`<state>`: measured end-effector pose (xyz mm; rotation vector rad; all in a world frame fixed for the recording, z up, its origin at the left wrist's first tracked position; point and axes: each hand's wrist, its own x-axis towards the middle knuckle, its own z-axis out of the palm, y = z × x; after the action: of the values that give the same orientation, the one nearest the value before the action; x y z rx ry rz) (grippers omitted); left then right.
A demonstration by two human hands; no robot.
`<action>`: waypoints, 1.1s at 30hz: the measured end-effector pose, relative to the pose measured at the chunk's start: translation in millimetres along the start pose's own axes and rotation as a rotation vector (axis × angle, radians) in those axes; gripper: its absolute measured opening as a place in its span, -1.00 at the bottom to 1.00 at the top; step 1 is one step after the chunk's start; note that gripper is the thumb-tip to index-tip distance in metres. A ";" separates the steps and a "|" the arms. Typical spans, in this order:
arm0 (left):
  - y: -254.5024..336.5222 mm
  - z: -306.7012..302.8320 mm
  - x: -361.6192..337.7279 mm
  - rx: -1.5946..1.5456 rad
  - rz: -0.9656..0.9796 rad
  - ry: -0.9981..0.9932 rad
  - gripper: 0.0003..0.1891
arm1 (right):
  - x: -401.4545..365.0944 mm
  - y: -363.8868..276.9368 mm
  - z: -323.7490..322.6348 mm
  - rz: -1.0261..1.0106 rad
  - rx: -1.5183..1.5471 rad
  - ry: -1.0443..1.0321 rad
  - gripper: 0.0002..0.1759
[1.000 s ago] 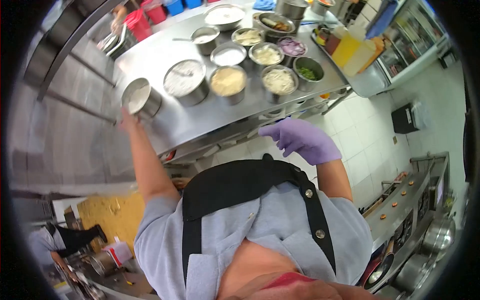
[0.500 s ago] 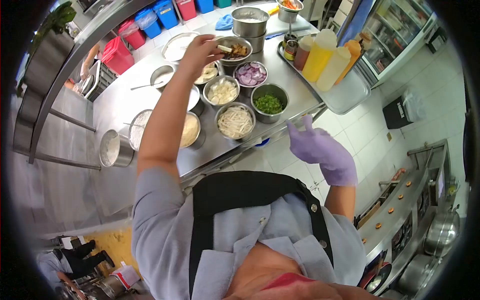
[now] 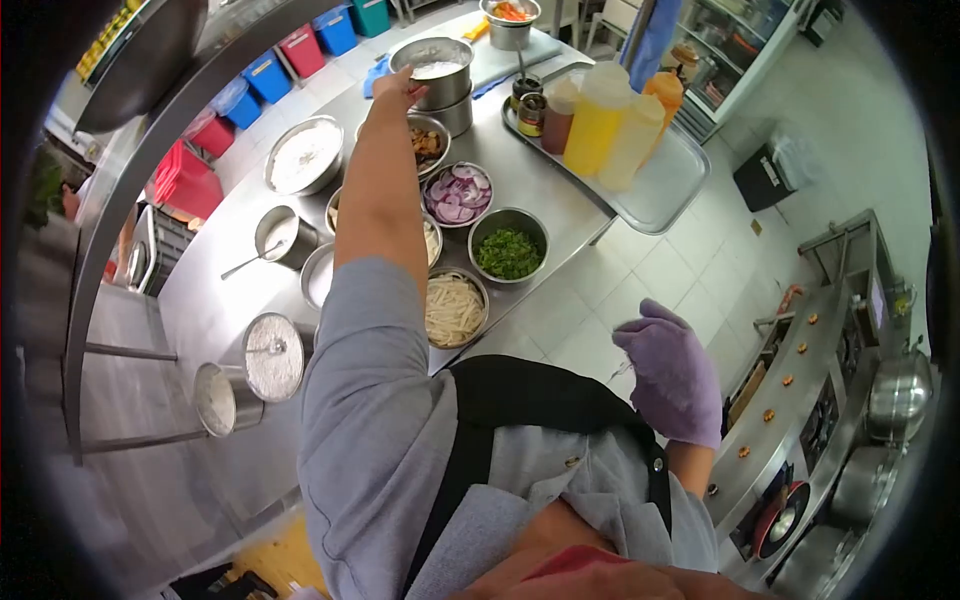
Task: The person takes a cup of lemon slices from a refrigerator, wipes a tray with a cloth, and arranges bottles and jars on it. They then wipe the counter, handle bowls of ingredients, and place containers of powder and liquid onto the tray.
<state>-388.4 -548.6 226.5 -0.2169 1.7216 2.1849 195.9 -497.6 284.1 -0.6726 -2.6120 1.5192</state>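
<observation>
The bare left hand [image 3: 398,88] touches the upper steel pot [image 3: 432,68], which holds something white and sits stacked on another pot; its finger grip is unclear. The gloved right hand [image 3: 672,375] hovers apart, fingers loosely bunched. Nearby bowls hold sliced purple onion [image 3: 458,194], chopped greens [image 3: 508,254] and pale strips [image 3: 454,309]. Jar labels [image 3: 532,113] are too small to read.

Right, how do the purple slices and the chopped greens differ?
The purple slices are broad pieces; the chopped greens are fine bits.
The slices nearly reach their bowl's rim; the greens sit lower, leaving their bowl's inner wall showing.
Both sit in round metal bowls.
</observation>
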 end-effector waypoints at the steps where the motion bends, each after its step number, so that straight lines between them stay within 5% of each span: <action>1: -3.9 1.6 8.4 -0.066 0.007 -0.034 -0.78 | 0.5 -4.0 3.3 0.037 0.127 0.064 -0.57; 5: -6.3 1.7 14.1 -0.109 0.013 -0.096 -0.92 | 3.3 -12.4 15.1 0.139 0.477 0.205 -0.54; 8: -7.5 10.0 25.1 -0.196 0.014 -0.063 -0.90 | 6.5 -14.6 20.7 0.096 0.406 0.191 -0.52; 14: -0.5 10.9 -12.8 -0.404 0.142 -0.098 -0.91 | 24.7 -20.0 12.8 -0.271 -0.767 0.038 -0.56; 18: 21.4 14.3 -77.8 -0.438 0.265 -0.220 -0.92 | 50.9 -34.1 12.8 -0.299 -0.756 0.284 -0.65; 24: 14.2 15.4 -189.0 -0.377 0.187 -0.524 -0.90 | 104.9 -47.3 19.7 -0.509 -0.567 0.678 -0.66; 27: -11.2 16.4 -291.1 -0.276 0.061 -0.546 -0.91 | 110.3 -49.4 29.0 -0.622 -0.395 0.756 -0.65; 33: -86.1 -5.7 -370.5 -0.158 -0.335 -0.736 -0.71 | 76.8 -39.4 -0.3 -0.649 0.129 0.864 -0.59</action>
<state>-14.2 -602.2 269.2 0.2257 1.0226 1.8212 112.9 -484.2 303.8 -0.3000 -1.7882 0.8954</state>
